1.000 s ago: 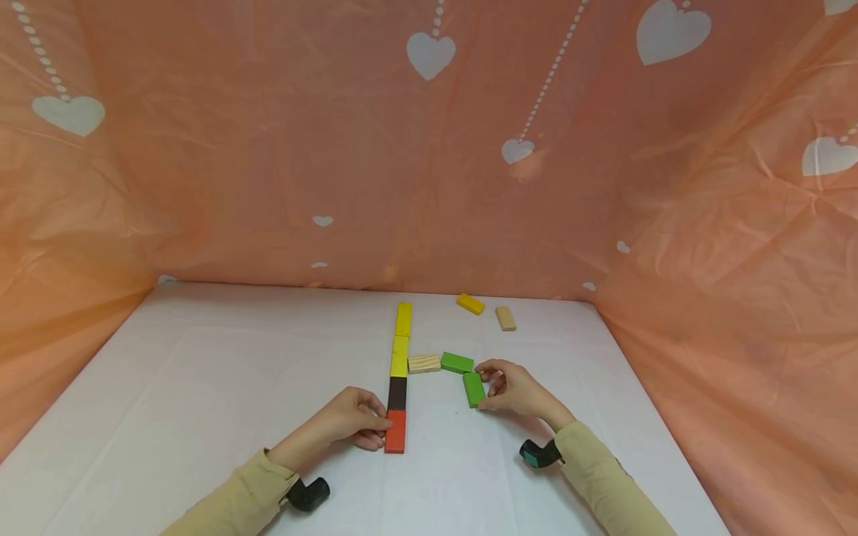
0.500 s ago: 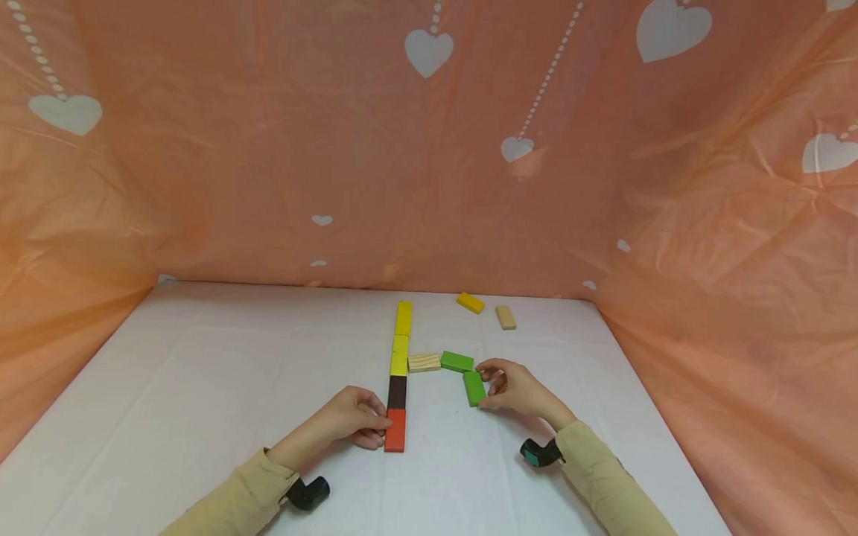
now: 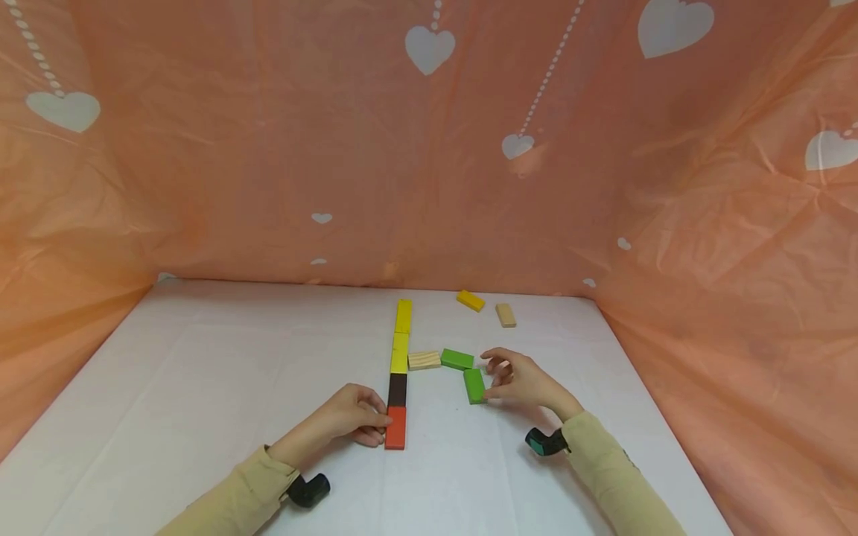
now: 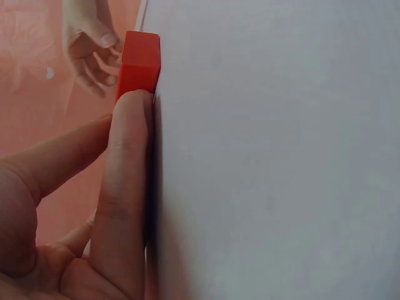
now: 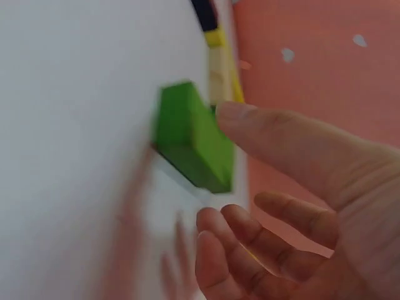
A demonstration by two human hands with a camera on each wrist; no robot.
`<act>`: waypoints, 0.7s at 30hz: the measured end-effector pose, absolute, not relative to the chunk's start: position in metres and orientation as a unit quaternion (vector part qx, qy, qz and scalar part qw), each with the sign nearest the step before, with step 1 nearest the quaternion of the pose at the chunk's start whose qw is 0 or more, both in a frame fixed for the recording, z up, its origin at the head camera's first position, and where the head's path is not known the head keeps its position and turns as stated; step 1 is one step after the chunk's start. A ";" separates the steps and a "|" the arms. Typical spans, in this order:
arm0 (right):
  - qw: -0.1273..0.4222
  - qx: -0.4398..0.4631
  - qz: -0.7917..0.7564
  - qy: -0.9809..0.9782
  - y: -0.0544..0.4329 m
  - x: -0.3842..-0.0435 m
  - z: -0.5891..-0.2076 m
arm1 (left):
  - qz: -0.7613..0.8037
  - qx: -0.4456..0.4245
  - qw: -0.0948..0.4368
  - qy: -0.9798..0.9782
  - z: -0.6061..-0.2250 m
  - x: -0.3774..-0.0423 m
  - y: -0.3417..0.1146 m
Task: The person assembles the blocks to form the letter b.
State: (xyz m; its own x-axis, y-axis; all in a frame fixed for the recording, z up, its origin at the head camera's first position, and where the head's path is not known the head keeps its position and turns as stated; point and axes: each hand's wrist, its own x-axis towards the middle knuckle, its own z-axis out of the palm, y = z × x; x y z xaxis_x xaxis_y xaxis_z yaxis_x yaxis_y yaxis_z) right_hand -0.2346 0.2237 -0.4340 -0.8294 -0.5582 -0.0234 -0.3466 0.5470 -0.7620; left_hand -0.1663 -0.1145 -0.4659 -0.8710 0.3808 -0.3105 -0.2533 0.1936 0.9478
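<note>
In the head view my left hand (image 3: 355, 415) rests beside the red block (image 3: 395, 429), its fingertips at the block's left edge. The left wrist view shows one nearly straight finger (image 4: 128, 156) against that block. My right hand (image 3: 523, 381) hovers at the right side of an angled green block (image 3: 474, 386), fingers loosely bent and spread. Its thumb (image 5: 275, 131) overlaps the block's edge in the right wrist view, while the other fingers stand apart from it. The red block ends a line with a dark brown block (image 3: 398, 390) and two yellow blocks (image 3: 399, 353).
A striped wooden block (image 3: 424, 361) and another green block (image 3: 457, 359) lead rightward from the yellow line. Farther back lie an orange-yellow block (image 3: 471, 301) and a plain wooden block (image 3: 506, 315). An orange curtain (image 3: 429, 186) surrounds the white table (image 3: 234, 335).
My right hand has let go of the angled green block, its fingers spreading and moving slightly right and away. The left hand and the blocks have kept their places.
</note>
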 end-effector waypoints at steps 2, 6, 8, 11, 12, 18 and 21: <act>0.128 -0.259 -0.404 0.868 0.228 -0.239 -0.427 | 0.634 0.044 0.250 0.730 -0.466 -0.166 -0.115; 0.114 -0.257 -0.415 0.865 0.230 -0.244 -0.401 | 0.633 0.045 0.252 0.731 -0.464 -0.166 -0.114; 0.102 -0.253 -0.417 0.867 0.231 -0.249 -0.390 | 0.633 0.044 0.253 0.730 -0.464 -0.166 -0.114; 0.080 -0.242 -0.415 0.874 0.237 -0.268 -0.390 | 0.636 0.045 0.254 0.728 -0.464 -0.166 -0.115; 0.071 -0.238 -0.416 0.875 0.240 -0.276 -0.394 | 0.636 0.046 0.254 0.727 -0.464 -0.166 -0.115; 0.044 -0.201 -0.409 0.889 0.259 -0.316 -0.416 | 0.640 0.051 0.257 0.723 -0.463 -0.166 -0.117; 0.042 -0.181 -0.404 0.896 0.262 -0.325 -0.421 | 0.642 0.054 0.258 0.720 -0.463 -0.166 -0.118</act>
State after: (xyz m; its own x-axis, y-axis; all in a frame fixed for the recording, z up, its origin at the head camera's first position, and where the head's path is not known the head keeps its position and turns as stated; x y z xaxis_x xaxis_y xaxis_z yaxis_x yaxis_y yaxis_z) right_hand -0.3245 0.2622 -0.4211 -0.9312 -0.3575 0.0713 -0.2899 0.6078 -0.7392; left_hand -0.1664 -0.1179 -0.4631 -0.8607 0.4088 -0.3035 -0.2545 0.1707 0.9519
